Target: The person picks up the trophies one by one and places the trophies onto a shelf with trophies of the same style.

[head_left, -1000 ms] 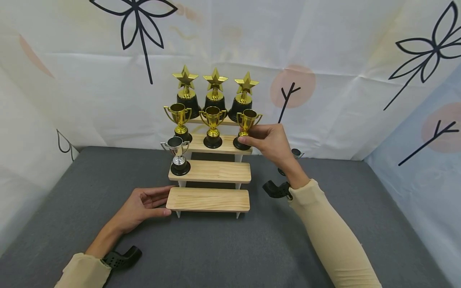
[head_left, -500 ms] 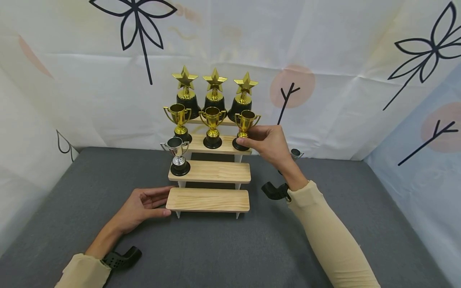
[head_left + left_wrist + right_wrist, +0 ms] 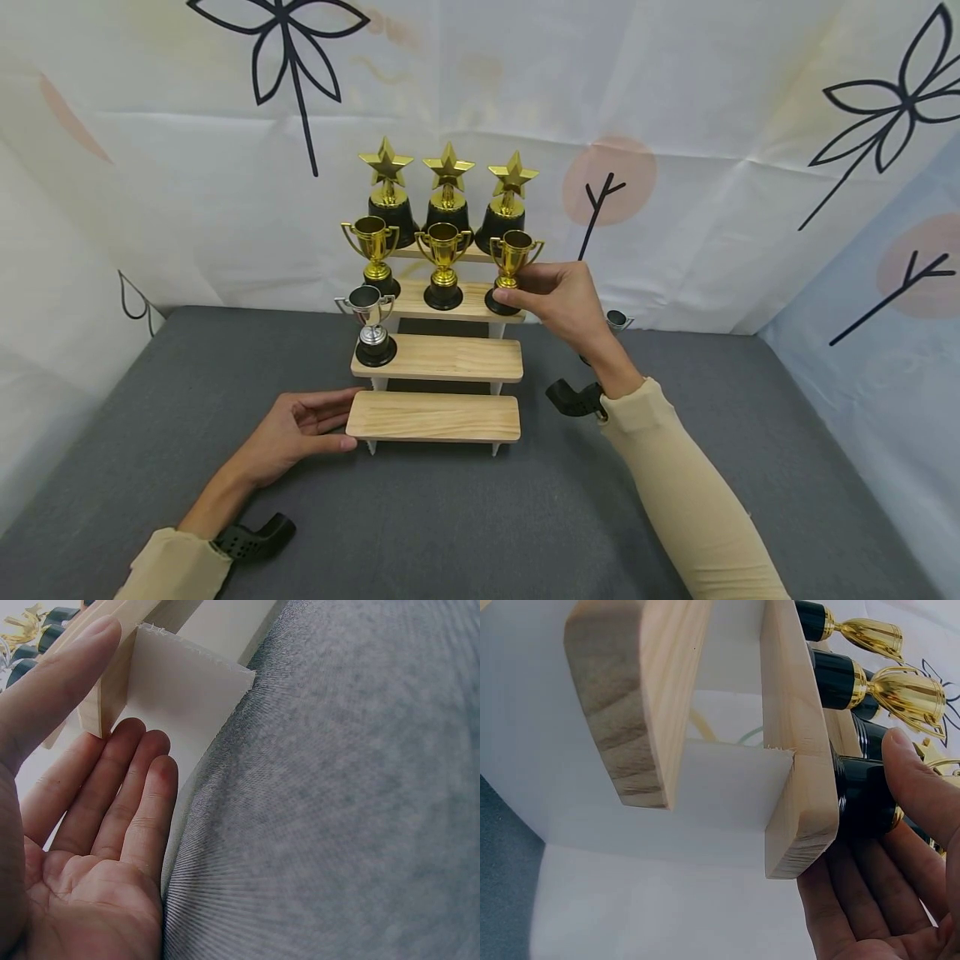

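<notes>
In the head view, my right hand (image 3: 558, 300) holds a gold trophy cup (image 3: 514, 250) at its black base, between thumb and fingers. The base rests at the right end of the third step up of a wooden tiered stand (image 3: 435, 417). The right wrist view shows the black base (image 3: 864, 796) against the wooden step (image 3: 810, 772). My left hand (image 3: 303, 429) lies at the left end of the lowest step, thumb in front, the other fingers extended. In the left wrist view, the fingers of this hand (image 3: 105, 825) reach the step's corner and white side support (image 3: 184, 694).
Two more gold cups (image 3: 443, 250) share that step. Three gold star trophies (image 3: 447, 179) stand on the top step. A silver cup (image 3: 367, 312) is on the left of the second step. Another silver cup (image 3: 617, 319) is partly hidden behind the right wrist, on the grey table (image 3: 450, 533).
My right hand and the gold trophy cup have shifted very slightly left and down since one second ago. The left hand stays where it was.
</notes>
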A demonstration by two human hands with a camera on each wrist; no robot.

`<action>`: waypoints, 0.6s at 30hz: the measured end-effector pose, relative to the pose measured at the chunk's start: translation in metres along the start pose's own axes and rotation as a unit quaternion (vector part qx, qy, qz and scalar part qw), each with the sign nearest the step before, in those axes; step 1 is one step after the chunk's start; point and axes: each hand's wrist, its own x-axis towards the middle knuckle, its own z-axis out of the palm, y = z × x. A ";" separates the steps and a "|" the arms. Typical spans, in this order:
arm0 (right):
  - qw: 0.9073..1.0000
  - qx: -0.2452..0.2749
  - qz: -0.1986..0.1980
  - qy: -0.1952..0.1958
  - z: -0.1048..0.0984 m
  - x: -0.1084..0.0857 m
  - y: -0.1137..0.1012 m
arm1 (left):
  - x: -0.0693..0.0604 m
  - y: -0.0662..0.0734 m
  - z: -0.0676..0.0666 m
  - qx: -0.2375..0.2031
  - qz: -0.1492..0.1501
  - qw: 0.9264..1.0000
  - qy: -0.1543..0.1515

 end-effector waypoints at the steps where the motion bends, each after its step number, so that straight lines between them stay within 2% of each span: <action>1: 1.000 0.001 0.000 0.001 0.000 0.000 0.000 | 0.000 0.000 0.000 0.000 0.000 1.000 0.000; 18: 1.000 0.010 0.010 0.018 0.000 -0.004 0.000 | 0.001 0.003 0.002 -0.003 -0.004 1.000 0.002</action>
